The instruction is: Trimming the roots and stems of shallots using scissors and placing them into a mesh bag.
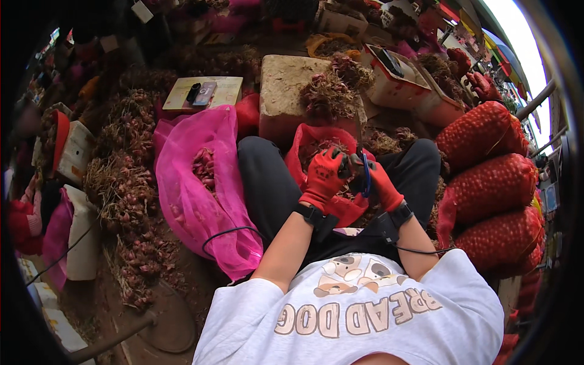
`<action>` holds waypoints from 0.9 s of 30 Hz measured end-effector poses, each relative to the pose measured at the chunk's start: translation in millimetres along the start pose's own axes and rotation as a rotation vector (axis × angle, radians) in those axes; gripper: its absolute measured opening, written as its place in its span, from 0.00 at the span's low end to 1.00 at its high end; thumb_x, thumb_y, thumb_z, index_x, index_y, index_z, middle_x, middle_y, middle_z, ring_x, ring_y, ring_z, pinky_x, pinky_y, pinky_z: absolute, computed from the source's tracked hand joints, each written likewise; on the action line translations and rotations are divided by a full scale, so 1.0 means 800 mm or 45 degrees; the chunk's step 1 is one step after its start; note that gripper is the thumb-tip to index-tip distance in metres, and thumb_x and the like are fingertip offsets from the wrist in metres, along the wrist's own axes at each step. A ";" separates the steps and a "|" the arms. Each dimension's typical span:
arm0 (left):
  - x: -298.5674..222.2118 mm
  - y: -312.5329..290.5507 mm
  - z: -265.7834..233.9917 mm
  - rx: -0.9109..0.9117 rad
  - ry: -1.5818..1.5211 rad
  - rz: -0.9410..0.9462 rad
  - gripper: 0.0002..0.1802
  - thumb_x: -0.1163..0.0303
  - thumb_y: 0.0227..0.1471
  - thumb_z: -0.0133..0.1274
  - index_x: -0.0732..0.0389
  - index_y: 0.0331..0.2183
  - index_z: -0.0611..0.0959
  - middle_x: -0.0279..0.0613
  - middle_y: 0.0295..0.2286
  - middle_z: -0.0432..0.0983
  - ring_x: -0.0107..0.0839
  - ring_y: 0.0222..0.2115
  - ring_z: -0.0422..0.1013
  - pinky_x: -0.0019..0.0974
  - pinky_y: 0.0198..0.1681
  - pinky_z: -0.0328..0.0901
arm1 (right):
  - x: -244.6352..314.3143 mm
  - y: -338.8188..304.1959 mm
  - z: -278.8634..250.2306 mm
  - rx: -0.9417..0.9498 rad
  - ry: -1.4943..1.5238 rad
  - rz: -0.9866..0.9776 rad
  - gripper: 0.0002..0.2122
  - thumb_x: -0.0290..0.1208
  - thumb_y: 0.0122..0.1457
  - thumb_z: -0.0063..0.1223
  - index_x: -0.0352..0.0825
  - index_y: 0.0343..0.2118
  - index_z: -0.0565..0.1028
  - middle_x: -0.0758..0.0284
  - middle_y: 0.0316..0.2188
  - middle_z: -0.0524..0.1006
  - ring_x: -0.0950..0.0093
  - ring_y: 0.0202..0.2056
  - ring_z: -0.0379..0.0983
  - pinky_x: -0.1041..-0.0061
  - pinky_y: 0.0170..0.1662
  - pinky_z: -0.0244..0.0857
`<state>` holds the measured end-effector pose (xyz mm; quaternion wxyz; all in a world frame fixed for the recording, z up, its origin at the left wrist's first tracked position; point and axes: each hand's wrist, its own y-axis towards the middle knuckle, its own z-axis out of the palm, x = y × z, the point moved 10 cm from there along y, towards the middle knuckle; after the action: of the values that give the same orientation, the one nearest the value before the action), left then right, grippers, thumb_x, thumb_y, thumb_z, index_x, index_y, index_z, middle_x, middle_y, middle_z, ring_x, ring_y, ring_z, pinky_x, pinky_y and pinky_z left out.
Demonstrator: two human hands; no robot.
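Both my hands wear red work gloves with dark fingertips and meet above a red mesh bag (pixel 297 152) between my knees. My left hand (pixel 325 174) is closed, its fingers curled toward the right hand; what they pinch is too small to make out. My right hand (pixel 383 184) grips blue-handled scissors (pixel 366 175), the loop showing beside its fingers. Shallots with dry stalks lie partly hidden in the mesh bag. Just beyond it, a bunch of dried shallots (pixel 325 96) rests on a pale foam block (pixel 283 85).
Left of my leg lies a pink mesh bag (pixel 188 164) holding some shallots. Further left, a long heap of stalked shallots (pixel 131 201) covers the ground. Filled red mesh sacks (pixel 496 188) are stacked at the right. A phone (pixel 205 93) sits on a box (pixel 228 88).
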<state>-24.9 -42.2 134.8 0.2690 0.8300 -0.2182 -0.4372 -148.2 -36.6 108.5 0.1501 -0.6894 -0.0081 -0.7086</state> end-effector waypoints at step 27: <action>0.087 -0.039 0.098 0.361 -1.821 -1.028 0.17 0.69 0.55 0.48 0.66 0.45 0.71 0.40 0.40 0.72 0.26 0.37 0.71 0.29 0.43 0.67 | -0.062 0.061 -0.018 0.161 0.802 0.311 0.11 0.37 0.59 0.47 0.37 0.39 0.68 0.67 0.32 0.71 0.70 0.32 0.71 0.74 0.32 0.69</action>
<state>-50.5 -80.0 35.7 -0.2191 0.3924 -0.0748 -0.8902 -151.0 -76.1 49.8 0.2714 -0.4222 0.0775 -0.8615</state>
